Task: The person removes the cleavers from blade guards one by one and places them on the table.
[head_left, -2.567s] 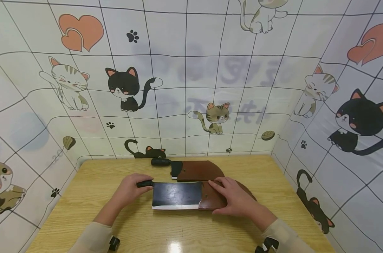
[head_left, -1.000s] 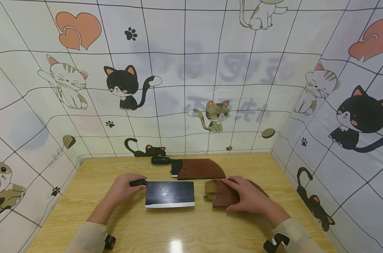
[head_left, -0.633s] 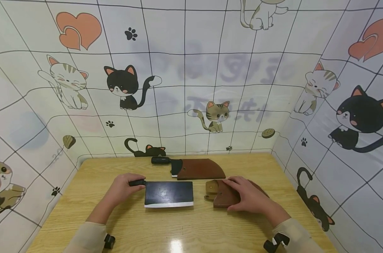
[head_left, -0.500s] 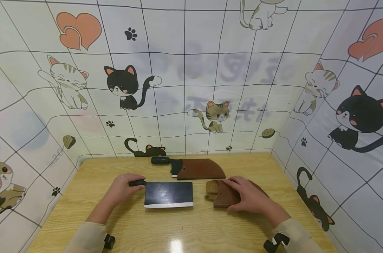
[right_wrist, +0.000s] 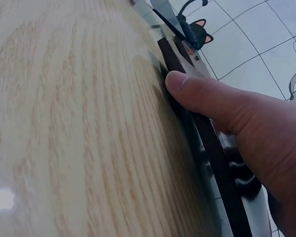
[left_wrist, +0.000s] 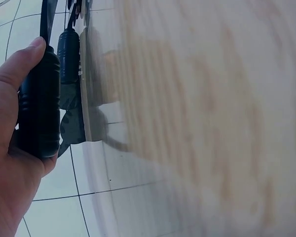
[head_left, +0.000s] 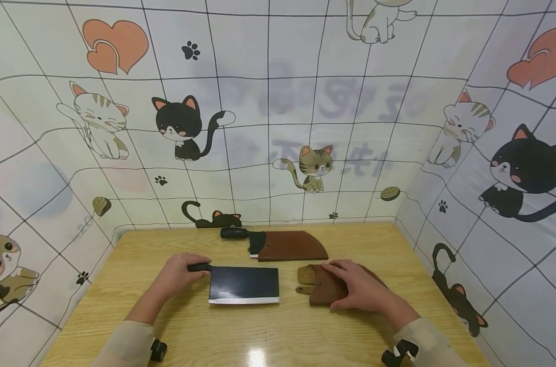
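Note:
My left hand (head_left: 179, 275) grips the black handle of a cleaver (head_left: 243, 285), whose broad dark blade points right with its bright edge toward me. In the left wrist view the thumb lies along the ribbed handle (left_wrist: 39, 106). To the right, my right hand (head_left: 362, 288) holds a brown leather knife sheath (head_left: 323, 293) from above, its snap straps at the left, mouth end. A gap separates blade and sheath. In the right wrist view the thumb presses against the sheath's dark edge (right_wrist: 214, 153). The sheath's far end is partly covered by the hand.
Behind both hands lies a second cleaver in a brown sheath (head_left: 294, 246), its black handle (head_left: 234, 233) pointing left. The wooden table (head_left: 241, 334) meets a cat-print cloth wall (head_left: 269, 183) at the back and sides. Both wrists carry small black cameras.
The cleaver, partly inside the sheath in the oldest frame, has come fully out. My left hand moved left with it, and my right hand moved right with the sheath. Lately both barely shift.

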Demonstrator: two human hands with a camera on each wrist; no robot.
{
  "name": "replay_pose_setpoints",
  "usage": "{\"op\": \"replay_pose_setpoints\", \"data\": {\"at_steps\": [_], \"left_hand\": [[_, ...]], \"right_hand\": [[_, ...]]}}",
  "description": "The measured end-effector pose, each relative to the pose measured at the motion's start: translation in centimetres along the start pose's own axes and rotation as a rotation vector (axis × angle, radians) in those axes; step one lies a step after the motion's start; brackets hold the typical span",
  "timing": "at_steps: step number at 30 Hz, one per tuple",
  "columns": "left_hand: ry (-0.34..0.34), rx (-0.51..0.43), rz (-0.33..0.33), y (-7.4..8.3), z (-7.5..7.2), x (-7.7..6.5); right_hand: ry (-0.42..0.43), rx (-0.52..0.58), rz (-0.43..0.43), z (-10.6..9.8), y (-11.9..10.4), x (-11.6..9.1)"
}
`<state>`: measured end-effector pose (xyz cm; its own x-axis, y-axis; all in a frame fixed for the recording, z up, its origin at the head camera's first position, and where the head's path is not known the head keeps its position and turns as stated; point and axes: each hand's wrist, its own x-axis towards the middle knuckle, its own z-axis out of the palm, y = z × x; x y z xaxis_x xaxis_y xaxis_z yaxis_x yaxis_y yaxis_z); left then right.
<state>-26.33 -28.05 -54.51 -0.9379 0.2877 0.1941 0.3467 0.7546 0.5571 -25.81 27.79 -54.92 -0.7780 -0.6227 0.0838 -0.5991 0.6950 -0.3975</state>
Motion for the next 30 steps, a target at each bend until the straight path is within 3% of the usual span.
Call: {"op": "replay_pose_setpoints", "data": {"at_steps": [9,16,30], "left_hand": [[-0.027,-0.01,-0.043,-0.5,0.4,0.3],[-0.067,-0.024,-0.068,-0.5,0.5,0.3],[-0.137,-0.068,-0.112,-1.0,0.4,0.7]], "right_hand": [[0.005,0.011,-0.022,0.6,0.3,0.3],[-0.037,0.056,0.015,0.8,0.4,0.4],[-0.045,0.085,0.039,1.4,0.9,0.4]]}}
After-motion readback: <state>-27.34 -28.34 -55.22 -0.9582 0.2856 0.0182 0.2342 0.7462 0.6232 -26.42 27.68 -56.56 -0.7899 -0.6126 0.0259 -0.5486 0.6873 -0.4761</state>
